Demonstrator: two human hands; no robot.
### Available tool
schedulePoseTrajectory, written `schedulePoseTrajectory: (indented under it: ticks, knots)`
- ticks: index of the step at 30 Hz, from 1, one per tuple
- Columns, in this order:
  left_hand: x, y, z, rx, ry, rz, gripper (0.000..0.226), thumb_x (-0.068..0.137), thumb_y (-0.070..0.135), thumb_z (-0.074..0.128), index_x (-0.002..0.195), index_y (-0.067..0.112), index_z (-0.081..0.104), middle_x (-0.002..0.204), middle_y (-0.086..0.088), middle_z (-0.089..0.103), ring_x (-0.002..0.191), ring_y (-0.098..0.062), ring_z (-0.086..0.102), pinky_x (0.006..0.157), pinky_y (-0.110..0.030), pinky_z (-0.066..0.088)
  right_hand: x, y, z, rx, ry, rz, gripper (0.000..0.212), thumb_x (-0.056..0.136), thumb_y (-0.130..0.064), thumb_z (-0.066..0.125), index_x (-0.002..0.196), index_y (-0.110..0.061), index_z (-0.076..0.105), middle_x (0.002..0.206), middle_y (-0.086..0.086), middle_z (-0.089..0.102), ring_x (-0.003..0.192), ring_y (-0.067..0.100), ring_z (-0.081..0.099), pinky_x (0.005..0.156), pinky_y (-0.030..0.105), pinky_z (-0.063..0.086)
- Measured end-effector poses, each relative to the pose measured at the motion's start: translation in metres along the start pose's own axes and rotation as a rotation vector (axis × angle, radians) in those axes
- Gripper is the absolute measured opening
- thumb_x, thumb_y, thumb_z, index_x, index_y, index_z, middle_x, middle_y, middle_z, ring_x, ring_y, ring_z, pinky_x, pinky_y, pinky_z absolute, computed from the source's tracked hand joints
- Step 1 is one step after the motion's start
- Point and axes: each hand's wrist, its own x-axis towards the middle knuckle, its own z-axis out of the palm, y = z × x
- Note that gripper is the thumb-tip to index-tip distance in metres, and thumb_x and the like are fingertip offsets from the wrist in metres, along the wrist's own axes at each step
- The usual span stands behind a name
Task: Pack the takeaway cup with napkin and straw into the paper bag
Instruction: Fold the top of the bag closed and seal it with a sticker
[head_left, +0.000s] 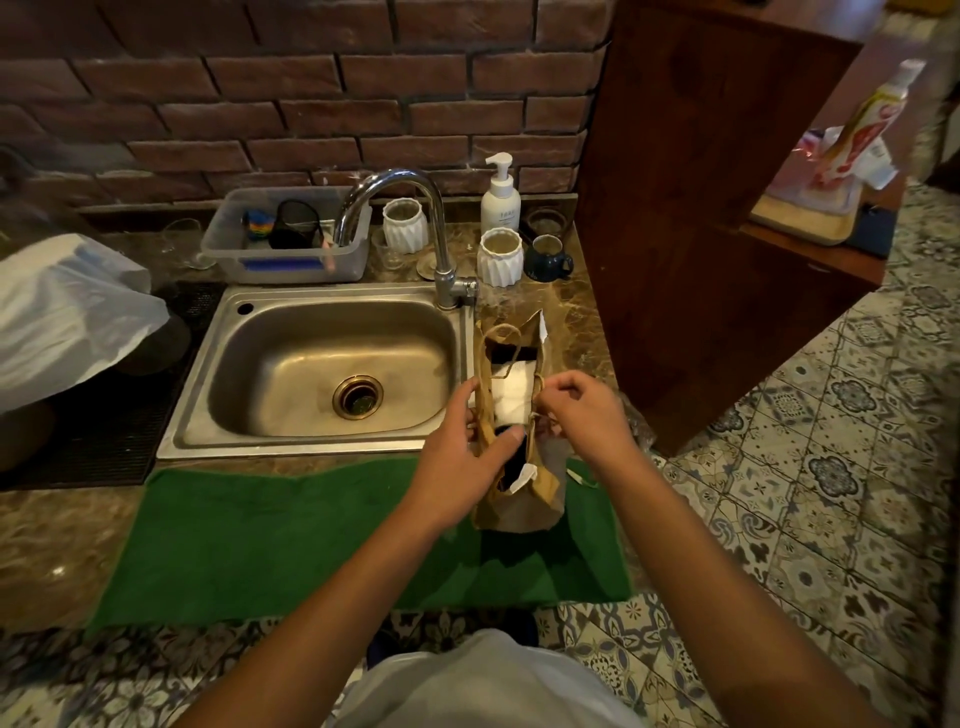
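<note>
A brown paper bag (524, 506) stands upright on the green mat (291, 540), just right of the sink. Its mouth is spread apart, and a white napkin (511, 397) lies inside over something dark that I cannot identify. My left hand (462, 457) grips the bag's left rim, thumb over the edge. My right hand (584, 410) pinches the twine handle on the bag's right rim. I see no straw; the cup, if inside, is hidden by the napkin.
A steel sink (332, 374) with a curved tap (410, 218) lies to the left. Behind stand a plastic tub (285, 244), white ribbed cups (500, 258), a pump bottle (500, 197) and a dark mug (548, 257). A wooden cabinet (701, 208) rises right.
</note>
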Motion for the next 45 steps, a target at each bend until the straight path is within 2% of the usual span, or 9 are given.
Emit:
schedulePoseTrajectory:
  ticks: [3, 7, 15, 22, 26, 29, 33, 40, 45]
  knots:
    - [0.0, 0.003, 0.001, 0.116, -0.07, 0.038, 0.097, 0.076, 0.061, 0.073, 0.153, 0.052, 0.015, 0.141, 0.011, 0.058, 0.119, -0.01, 0.06, 0.098, -0.037, 0.053, -0.001, -0.001, 0.006, 0.101, -0.015, 0.049, 0.008, 0.089, -0.011, 0.068, 0.083, -0.015, 0.066, 0.074, 0.002, 0.068, 0.051, -0.001, 0.064, 0.047, 0.018, 0.05]
    - [0.009, 0.005, -0.004, 0.255, -0.119, 0.055, 0.1, 0.084, 0.033, 0.075, 0.158, 0.045, 0.009, 0.124, 0.012, 0.063, 0.095, -0.002, 0.063, 0.073, -0.02, 0.051, -0.005, -0.003, 0.015, 0.249, -0.027, 0.11, 0.011, 0.089, 0.0, 0.068, 0.083, -0.009, 0.064, 0.069, 0.006, 0.071, 0.055, 0.013, 0.071, 0.051, 0.026, 0.057]
    - [0.04, 0.009, -0.033, 0.477, -0.202, 0.14, 0.078, 0.088, 0.008, 0.066, 0.154, 0.039, 0.037, 0.133, -0.003, 0.065, 0.109, -0.019, 0.063, 0.088, -0.03, 0.051, -0.009, 0.001, 0.013, 0.312, -0.168, 0.077, 0.014, 0.093, 0.002, 0.065, 0.092, -0.01, 0.073, 0.081, 0.007, 0.08, 0.073, 0.022, 0.078, 0.061, 0.029, 0.062]
    - [0.059, 0.011, -0.045, 0.588, -0.243, 0.212, 0.079, 0.092, 0.006, 0.064, 0.157, 0.037, 0.033, 0.144, -0.005, 0.06, 0.129, -0.024, 0.057, 0.107, -0.038, 0.046, -0.008, 0.002, -0.007, -0.164, -0.159, -0.19, 0.028, 0.091, -0.009, 0.073, 0.1, -0.036, 0.071, 0.088, -0.005, 0.078, 0.081, 0.013, 0.076, 0.082, 0.041, 0.064]
    - [0.068, 0.014, -0.054, 0.597, -0.305, 0.278, 0.069, 0.092, 0.009, 0.068, 0.151, 0.038, 0.044, 0.142, -0.001, 0.06, 0.125, -0.018, 0.057, 0.101, -0.031, 0.042, -0.01, -0.008, -0.031, -0.429, 0.135, -0.35, 0.014, 0.094, -0.02, 0.069, 0.103, -0.03, 0.074, 0.091, -0.012, 0.073, 0.079, 0.006, 0.07, 0.072, 0.036, 0.063]
    - [0.072, 0.015, -0.056, 0.6, -0.32, 0.328, 0.062, 0.092, 0.013, 0.071, 0.145, 0.038, 0.053, 0.133, 0.003, 0.065, 0.11, -0.008, 0.056, 0.092, -0.027, 0.042, -0.005, -0.017, -0.043, -0.6, 0.27, -0.466, 0.023, 0.091, -0.024, 0.07, 0.114, -0.023, 0.071, 0.118, -0.002, 0.065, 0.11, 0.017, 0.057, 0.086, 0.033, 0.048]
    - [0.071, 0.015, -0.057, 0.555, -0.353, 0.404, 0.056, 0.09, 0.013, 0.073, 0.139, 0.039, 0.061, 0.127, 0.007, 0.069, 0.106, -0.004, 0.057, 0.084, -0.018, 0.039, 0.006, -0.027, -0.043, -0.68, 0.025, -0.435, 0.038, 0.091, -0.031, 0.073, 0.128, -0.03, 0.066, 0.141, 0.0, 0.056, 0.133, 0.022, 0.047, 0.108, 0.046, 0.044]
    - [0.066, 0.008, -0.06, 0.515, -0.366, 0.488, 0.039, 0.088, 0.01, 0.076, 0.121, 0.03, 0.074, 0.118, 0.013, 0.073, 0.106, 0.004, 0.06, 0.087, -0.008, 0.041, 0.011, -0.022, -0.039, -0.721, -0.232, -0.297, 0.043, 0.089, -0.052, 0.071, 0.125, -0.028, 0.07, 0.12, -0.005, 0.069, 0.102, 0.014, 0.062, 0.083, 0.035, 0.053]
    - [0.063, 0.003, -0.061, 0.555, -0.357, 0.49, 0.027, 0.085, 0.003, 0.075, 0.103, 0.022, 0.078, 0.106, 0.006, 0.072, 0.101, -0.011, 0.065, 0.092, -0.039, 0.052, 0.008, -0.021, -0.041, -0.811, -0.309, -0.285, 0.036, 0.084, -0.041, 0.08, 0.118, -0.03, 0.073, 0.108, -0.006, 0.074, 0.101, 0.017, 0.066, 0.087, 0.043, 0.055]
